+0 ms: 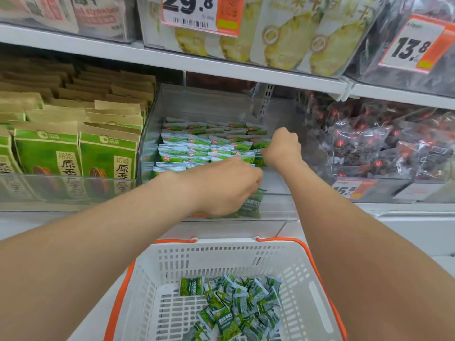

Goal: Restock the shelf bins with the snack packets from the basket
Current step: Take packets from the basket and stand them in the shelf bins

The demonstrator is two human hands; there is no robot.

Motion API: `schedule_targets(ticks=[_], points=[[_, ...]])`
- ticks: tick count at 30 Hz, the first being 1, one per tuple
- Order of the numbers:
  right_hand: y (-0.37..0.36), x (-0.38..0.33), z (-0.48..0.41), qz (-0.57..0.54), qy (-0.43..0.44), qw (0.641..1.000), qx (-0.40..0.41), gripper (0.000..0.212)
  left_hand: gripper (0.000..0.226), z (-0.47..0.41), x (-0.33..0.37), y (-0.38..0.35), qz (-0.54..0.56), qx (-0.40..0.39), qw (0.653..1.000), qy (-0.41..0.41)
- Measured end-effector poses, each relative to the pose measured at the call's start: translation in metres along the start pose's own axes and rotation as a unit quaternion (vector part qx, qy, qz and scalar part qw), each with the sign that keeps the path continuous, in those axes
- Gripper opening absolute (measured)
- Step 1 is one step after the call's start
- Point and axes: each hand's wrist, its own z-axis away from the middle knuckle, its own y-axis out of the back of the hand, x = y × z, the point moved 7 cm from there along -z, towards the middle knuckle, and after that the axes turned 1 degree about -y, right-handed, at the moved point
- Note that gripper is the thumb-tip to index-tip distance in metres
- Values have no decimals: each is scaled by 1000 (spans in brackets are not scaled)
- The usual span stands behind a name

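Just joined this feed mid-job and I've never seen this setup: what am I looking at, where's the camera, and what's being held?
There is no machine here: these are a person's two bare arms, filmed by one camera worn on their head, looking forward and down. The left hand grips a bunch of green packets near the front of the clear bin. The right hand pinches an end packet in the stacked rows inside. Below stands a white basket with more loose packets.
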Motion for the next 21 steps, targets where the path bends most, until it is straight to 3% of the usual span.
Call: schedule_targets(ticks=[3,9,11,14,16,19,21], points=[[-12,-4,-6,-21,6,1000,-19,47,38,3,-1,1,18,24,999,-30],[-13,-9,-4,55,28,998,26,41,37,8,-7,2,-40,31,999,-12],[-19,-15,-2,46,42,998,1,36,37,9,-7,3,-59,27,998,0],[-22,-23,2,39,68,996,-49,8,43,13,-9,8,-59,16,998,33],[-21,-21,8,54,86,990,-97,5,46,15,-9,10,-64,14,997,51],[-16,-8,18,48,95,984,-144,40,41,19,-4,10,-81,34,994,65],[3,-6,28,16,127,988,-86,41,30,23,-1,11,-79,51,993,70]])
